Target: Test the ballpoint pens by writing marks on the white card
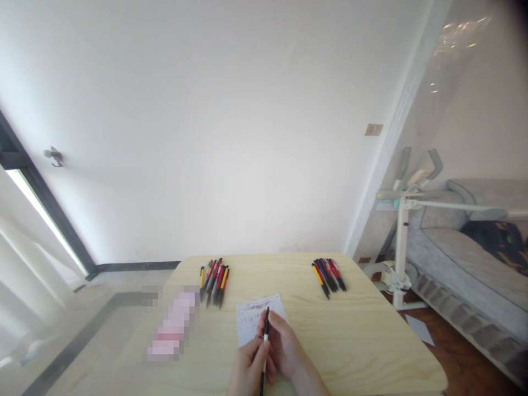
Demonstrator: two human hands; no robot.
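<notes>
- the pen (266, 335), black with a pale band on the barrel, stands steeply over the near middle of the table (371, 341). its tip points away from the person and lies over the slip of paper (251, 323).
- the right hand (286, 347) has its fingers closed round the upper barrel just behind the tip. a grip that close to the point looks chosen for control.
- the left hand (246, 369) is curled round the lower barrel, so both hands are clamped on the one pen. the two hands touch each other, and the pen's tail runs out between them toward the bottom edge.
- the paper lies flat, just ahead of the hands, and bears faint reddish scribbles near its far edge. that fits a sheet kept where a pen tip reaches it easily.
- two bundles of pens lie well apart at the far side of the table: the left bundle (214, 279) in yellow, red and black, the right bundle (329, 275) in yellow, blue, red and black. each is fanned side by side — probably so the colours stay readable.
- a blurred pink patch (173, 324) lies left of the paper; what it is cannot be told.
- off the table to the right stand a white frame (402, 242) and a grey sofa (466, 247).
</notes>
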